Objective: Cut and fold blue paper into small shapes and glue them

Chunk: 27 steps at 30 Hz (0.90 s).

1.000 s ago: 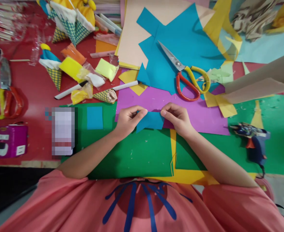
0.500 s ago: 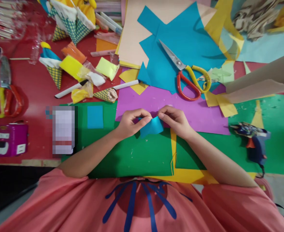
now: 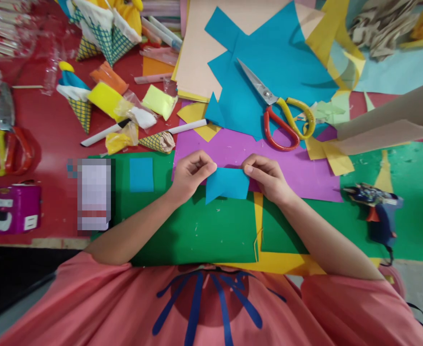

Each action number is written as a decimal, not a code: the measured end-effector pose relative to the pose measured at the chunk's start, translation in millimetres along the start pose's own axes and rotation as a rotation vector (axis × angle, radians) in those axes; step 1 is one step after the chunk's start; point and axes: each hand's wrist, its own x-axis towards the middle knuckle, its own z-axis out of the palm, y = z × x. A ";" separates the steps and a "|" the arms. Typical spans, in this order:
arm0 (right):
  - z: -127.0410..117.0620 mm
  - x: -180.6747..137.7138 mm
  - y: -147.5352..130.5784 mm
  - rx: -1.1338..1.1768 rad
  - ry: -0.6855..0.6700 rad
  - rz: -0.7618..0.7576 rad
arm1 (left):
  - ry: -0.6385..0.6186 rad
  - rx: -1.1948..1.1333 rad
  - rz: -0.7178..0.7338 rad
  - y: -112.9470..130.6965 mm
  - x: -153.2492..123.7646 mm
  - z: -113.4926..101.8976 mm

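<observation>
A small piece of blue paper (image 3: pixel 228 183) is stretched between my two hands, above the edge where purple paper (image 3: pixel 211 144) meets green paper (image 3: pixel 197 230). My left hand (image 3: pixel 193 175) pinches its upper left corner between thumb and fingers. At the upper right corner, my right hand (image 3: pixel 267 177) pinches it the same way. The lower edge of the piece slants, with a point hanging at the left. A blue paper square (image 3: pixel 141 175) lies flat on the green paper to the left. Scissors (image 3: pixel 269 98) with red and yellow handles rest on a larger blue sheet (image 3: pixel 279 57) beyond my hands.
A glue gun (image 3: pixel 380 216) lies at the right, below a rolled sheet (image 3: pixel 388 115). At the left are a second pair of scissors (image 3: pixel 6 129), a purple box (image 3: pixel 17 209) and a blurred-out object (image 3: pixel 94 192). Clay packets (image 3: pixel 106 100) and small cones (image 3: pixel 80 108) sit at the back left.
My hands have moved apart along the top of the blue paper, from close together near its middle to its two corners. The paper now shows wider and flatter.
</observation>
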 end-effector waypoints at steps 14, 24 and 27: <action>4.3 -3.6 1.2 -0.183 0.024 -0.206 | 0.066 -0.128 -0.028 -1.5 4.8 -1.2; 9.2 -1.3 2.6 -0.434 0.110 -0.333 | -0.009 0.075 0.013 9.7 5.6 -1.6; 10.5 -1.1 3.1 -0.439 0.189 -0.276 | -0.063 0.007 -0.005 5.1 3.5 -2.5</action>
